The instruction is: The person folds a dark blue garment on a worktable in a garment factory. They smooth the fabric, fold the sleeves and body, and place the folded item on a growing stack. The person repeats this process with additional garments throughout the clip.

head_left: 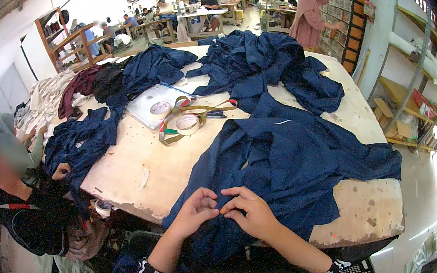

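Note:
Across the near right of the table spreads a dark navy garment (283,150), its lower part hanging over the front edge toward my lap. Over its near part, my left hand (197,211) and my right hand (252,214) meet, fingertips nearly touching. Both hands have curled, pinching fingers. A small orange spot shows at my right fingertips; whether it is a thing held or something on a finger, I cannot tell. Anything else between the fingertips is too small to make out.
The pale worktable (130,180) carries tape rolls (187,124), a tangled strap (175,111), a clear plastic packet (148,102) and a navy cloth heap (262,59). A co-worker (18,193) sits at the left with navy cloth. Shelves (411,101) stand at the right.

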Demonstrator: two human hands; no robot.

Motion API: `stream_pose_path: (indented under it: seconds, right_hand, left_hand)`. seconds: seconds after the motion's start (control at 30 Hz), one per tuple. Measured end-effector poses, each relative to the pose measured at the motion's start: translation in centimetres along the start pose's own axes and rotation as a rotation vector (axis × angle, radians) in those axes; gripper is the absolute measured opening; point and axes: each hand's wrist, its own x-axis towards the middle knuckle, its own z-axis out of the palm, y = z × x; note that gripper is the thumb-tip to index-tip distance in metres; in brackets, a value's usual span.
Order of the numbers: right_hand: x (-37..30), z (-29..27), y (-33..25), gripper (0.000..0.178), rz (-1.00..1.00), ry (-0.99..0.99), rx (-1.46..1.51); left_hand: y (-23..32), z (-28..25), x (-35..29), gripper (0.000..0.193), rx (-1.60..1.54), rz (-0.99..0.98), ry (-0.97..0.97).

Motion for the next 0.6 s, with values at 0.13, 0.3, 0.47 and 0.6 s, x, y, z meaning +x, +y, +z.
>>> stream_pose_path:
  seconds: [0.13,0.3,0.47,0.6]
  right_hand:
    - [-0.7,-1.1,1.6,0.007,0.020,-0.265,-0.099]
    - [-1.4,-2.3,2.0,0.008,-0.110,-0.271,-0.210]
    - [-1.6,-3.2,2.8,0.009,-0.178,-0.095,-0.407]
    - [-0.4,-6.1,-0.2,0.015,-0.361,0.285,-0.525]
  left_hand:
    - [0.2,0.1,0.8,0.019,0.106,-0.272,-0.058]
    - [-1.1,0.5,0.8,0.014,0.010,-0.036,-0.084]
    - [0.9,2.4,1.3,0.016,0.361,0.242,0.146]
    - [2.9,2.9,0.6,0.020,0.305,0.285,0.237]
